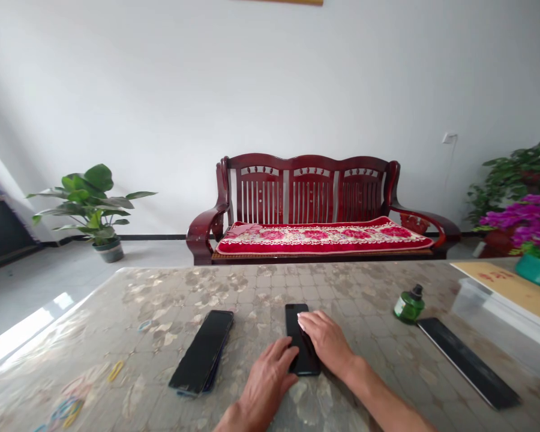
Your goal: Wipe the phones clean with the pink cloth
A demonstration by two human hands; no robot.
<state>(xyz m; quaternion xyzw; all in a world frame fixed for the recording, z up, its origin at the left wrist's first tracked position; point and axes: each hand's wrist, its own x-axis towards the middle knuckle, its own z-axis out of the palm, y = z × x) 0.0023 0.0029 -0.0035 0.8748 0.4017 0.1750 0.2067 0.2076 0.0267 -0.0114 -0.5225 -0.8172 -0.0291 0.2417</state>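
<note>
A black smartphone lies flat on the patterned table cover, between my two hands. Along its lower left edge rest the curved fingers of my left hand, with the thumb near the bottom corner. My right hand wraps over the upper right edge, its fingers close together and their tips on the phone's dark face. Part of the phone is hidden under these fingers. To the left, a second dark phone lies at a slant on top of a blue-edged flat item, which is mostly covered.
Right of my hands stand a green bottle with a black cap and a long dark strip. A clear plastic box sits at the far right. Rubber bands lie at the left. Beyond the table is a wooden bench.
</note>
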